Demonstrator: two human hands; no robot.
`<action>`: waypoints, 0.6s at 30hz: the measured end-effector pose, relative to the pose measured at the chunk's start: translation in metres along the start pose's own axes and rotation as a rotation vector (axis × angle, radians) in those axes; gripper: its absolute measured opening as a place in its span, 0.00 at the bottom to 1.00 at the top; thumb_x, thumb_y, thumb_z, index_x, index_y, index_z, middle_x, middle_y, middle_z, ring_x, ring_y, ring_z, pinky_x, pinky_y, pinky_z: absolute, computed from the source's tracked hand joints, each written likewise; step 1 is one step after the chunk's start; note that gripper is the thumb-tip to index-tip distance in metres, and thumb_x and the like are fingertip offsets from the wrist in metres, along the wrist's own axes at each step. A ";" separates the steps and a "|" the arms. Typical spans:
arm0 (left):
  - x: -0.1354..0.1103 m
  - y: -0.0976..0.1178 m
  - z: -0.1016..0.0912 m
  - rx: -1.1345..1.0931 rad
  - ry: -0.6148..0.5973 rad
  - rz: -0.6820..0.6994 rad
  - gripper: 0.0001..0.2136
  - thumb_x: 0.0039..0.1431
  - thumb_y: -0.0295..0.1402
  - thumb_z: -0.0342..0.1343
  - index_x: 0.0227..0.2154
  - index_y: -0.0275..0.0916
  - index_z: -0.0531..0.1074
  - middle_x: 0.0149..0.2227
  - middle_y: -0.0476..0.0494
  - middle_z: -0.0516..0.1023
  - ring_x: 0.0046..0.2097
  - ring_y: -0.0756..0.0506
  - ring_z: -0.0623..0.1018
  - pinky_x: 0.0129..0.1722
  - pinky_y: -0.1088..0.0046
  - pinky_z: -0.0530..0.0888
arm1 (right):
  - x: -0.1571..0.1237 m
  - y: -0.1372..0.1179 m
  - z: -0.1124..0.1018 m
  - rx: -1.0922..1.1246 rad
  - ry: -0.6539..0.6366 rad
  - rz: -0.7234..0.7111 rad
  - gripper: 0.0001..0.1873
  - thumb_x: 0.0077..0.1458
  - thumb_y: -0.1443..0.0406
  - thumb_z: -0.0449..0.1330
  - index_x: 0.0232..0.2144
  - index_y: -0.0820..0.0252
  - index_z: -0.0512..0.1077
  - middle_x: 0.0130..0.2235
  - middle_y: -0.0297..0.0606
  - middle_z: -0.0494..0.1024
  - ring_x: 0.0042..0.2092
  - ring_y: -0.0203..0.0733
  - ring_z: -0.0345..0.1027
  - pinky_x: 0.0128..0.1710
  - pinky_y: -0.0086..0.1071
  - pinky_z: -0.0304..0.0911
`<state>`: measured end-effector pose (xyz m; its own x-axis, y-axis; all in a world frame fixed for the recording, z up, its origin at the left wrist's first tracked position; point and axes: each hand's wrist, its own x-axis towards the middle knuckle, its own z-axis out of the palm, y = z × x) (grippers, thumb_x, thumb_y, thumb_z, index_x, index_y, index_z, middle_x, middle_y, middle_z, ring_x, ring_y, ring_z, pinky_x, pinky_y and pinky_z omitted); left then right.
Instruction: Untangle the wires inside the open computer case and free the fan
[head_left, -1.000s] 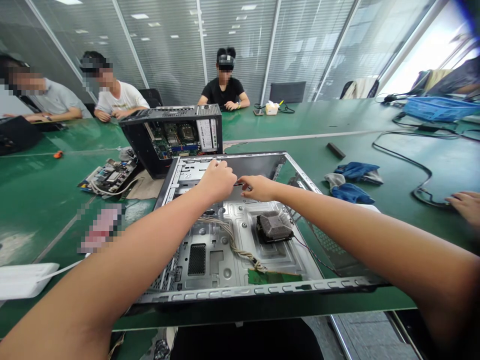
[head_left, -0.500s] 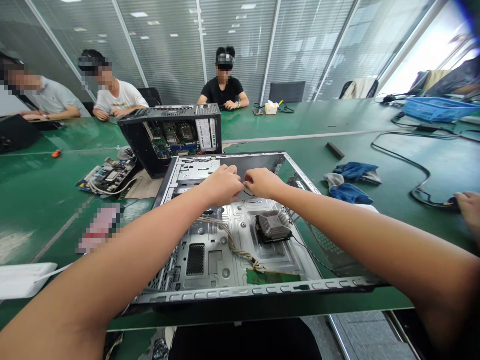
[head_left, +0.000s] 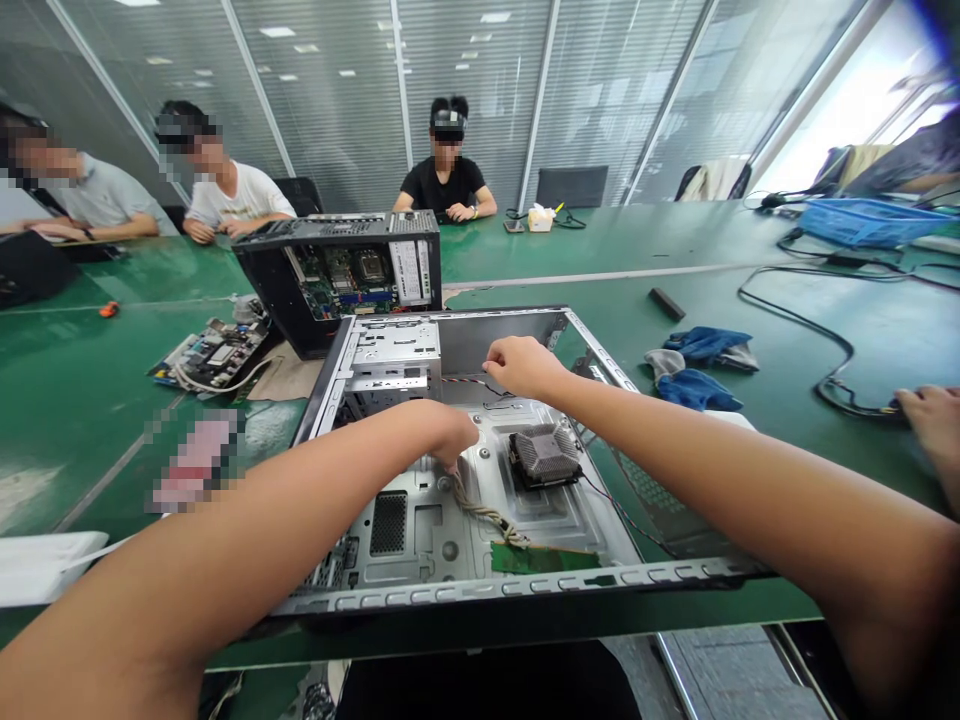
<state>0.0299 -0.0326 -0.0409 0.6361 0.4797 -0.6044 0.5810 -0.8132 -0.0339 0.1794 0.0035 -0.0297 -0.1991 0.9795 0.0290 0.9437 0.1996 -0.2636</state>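
Note:
An open computer case (head_left: 420, 595) lies flat on the green table in front of me, its metal tray bare. My left hand (head_left: 448, 432) reaches down into the middle of the case, fingers closed at the top end of a braided beige cable bundle (head_left: 480, 508). My right hand (head_left: 521, 366) is farther back, fingers pinched on thin red and black wires (head_left: 469, 381) near the drive cage (head_left: 394, 355). A finned heatsink (head_left: 545, 453) sits on the tray just right of my left hand. A small green circuit board (head_left: 544, 557) lies at the near edge.
A second black case (head_left: 337, 270) with a motherboard stands behind, and a loose board (head_left: 214, 352) lies to its left. Blue gloves (head_left: 701, 365) and a black cable (head_left: 825, 345) lie on the right, where another person's hand (head_left: 930, 425) rests. Three people sit at the far side.
My left hand has left the spot beside my right hand and dropped toward me into the case, onto the braided cable. My right hand has stayed near the back wires.

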 end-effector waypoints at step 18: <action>-0.029 -0.026 -0.028 -0.420 0.463 0.106 0.12 0.56 0.42 0.51 0.35 0.38 0.70 0.35 0.47 0.77 0.34 0.48 0.73 0.31 0.74 0.66 | 0.011 0.008 -0.006 0.465 0.036 0.129 0.14 0.58 0.63 0.51 0.33 0.64 0.75 0.34 0.41 0.79 0.29 0.35 0.67 0.30 0.29 0.61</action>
<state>0.0102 -0.0161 -0.0002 0.8003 0.5729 -0.1770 0.5926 -0.7104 0.3798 0.1859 0.0157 -0.0259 -0.0714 0.9974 -0.0011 0.7407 0.0522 -0.6698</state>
